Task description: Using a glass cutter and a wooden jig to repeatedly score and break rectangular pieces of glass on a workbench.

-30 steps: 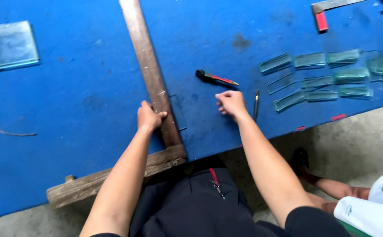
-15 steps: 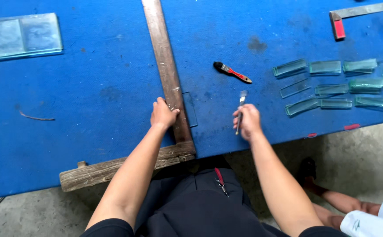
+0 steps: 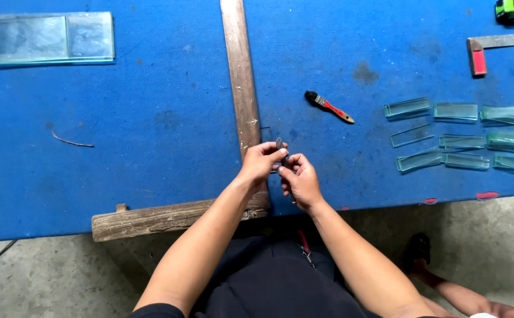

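Note:
My left hand (image 3: 260,163) and my right hand (image 3: 300,180) meet over the near edge of the blue table (image 3: 151,135). Between them they hold a thin metal glass cutter (image 3: 280,145), its tip pointing up and its lower end showing below my right palm. My left fingertips pinch its upper end; my right hand grips the shaft. Both hands hover just right of a long wooden T-square (image 3: 240,82), whose crossbar (image 3: 151,219) lies along the table's front edge.
A small red-handled brush (image 3: 329,106) lies to the right. Several small cut glass strips (image 3: 460,136) sit in rows at far right. A large glass sheet (image 3: 42,39) lies at top left. A metal square with red handle (image 3: 492,48) is at top right.
My right hand has picked up the cutter and brought it left. My left hand left the wooden T-square and now joins the right on the tool.

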